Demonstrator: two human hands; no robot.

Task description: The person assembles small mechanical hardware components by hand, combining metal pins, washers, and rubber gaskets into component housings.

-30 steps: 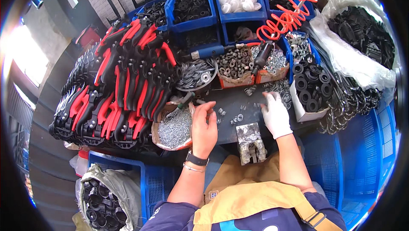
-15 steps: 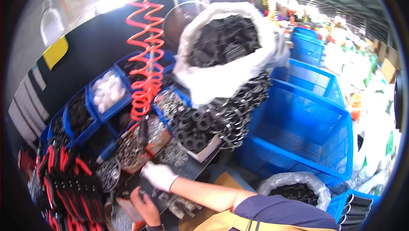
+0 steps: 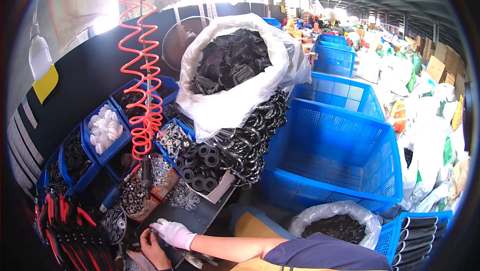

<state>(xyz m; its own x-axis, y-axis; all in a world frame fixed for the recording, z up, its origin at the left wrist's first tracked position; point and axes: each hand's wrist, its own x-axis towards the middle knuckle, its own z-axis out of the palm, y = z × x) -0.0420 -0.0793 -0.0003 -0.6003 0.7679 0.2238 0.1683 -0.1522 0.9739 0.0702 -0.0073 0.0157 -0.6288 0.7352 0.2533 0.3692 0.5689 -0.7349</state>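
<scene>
My right hand [image 3: 174, 234], in a white glove, reaches in across the dark workbench [image 3: 199, 217]. Its fingertips meet those of my bare left hand [image 3: 153, 251] at the bench's near end. Both hands have their fingers closed together around something small and dark, too hidden to name. Just beyond them lie a box of small metal nuts or bushings [image 3: 134, 196] and a loose heap of metal rings [image 3: 183, 195]. A dark hand driver [image 3: 146, 173] hangs point down from a red coiled hose [image 3: 142, 136] above that box.
Blue bins hold white plastic parts [image 3: 104, 128] and black parts [image 3: 77, 153]. Black rings [image 3: 200, 166] fill a tray below a white sack [image 3: 220, 116] of black pieces. Red-and-black handled items [image 3: 70, 236] crowd the left. Large blue crates [image 3: 330, 191] stand right, near a lined bag [image 3: 370, 221].
My two hands have come together; they were apart, with the left fingers spread and the gloved hand nearer the metal parts box. The view has shifted and is sharper.
</scene>
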